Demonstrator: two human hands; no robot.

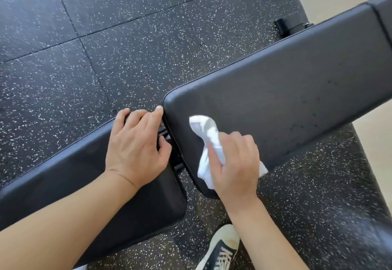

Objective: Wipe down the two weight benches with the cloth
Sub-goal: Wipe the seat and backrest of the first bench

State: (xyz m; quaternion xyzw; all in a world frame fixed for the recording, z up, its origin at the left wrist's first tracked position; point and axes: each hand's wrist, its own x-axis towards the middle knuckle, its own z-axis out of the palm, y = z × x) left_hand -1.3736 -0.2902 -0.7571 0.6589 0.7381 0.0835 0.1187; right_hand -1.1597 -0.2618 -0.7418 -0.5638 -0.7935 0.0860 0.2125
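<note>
So we're looking straight down at a black padded bench. The long back pad (286, 91) runs from the middle of the view out toward 2 o'clock, and the shorter seat pad (89, 187) sits at about 8 o'clock, with a narrow gap and a bit of dark frame between them.

Our right hand (235, 163) is at roughly 5 o'clock from center, fingers curled round a bunched white cloth (209, 136), which is pressed against the near end of the back pad. One end of the cloth sticks out toward 11 o'clock, and another bit pokes out under the hand at the pad's lower edge.

Our left hand (137, 142) is at about 8 o'clock, palm down on the end of the seat pad, fingers spread and bent over its edge, thumb dipping into the gap. One fingertip touches the corner of the back pad.

Underneath is speckled black rubber floor (106, 36). At 6 o'clock there's a dark sneaker (220, 252) with a white toe cap and white laces.
</note>
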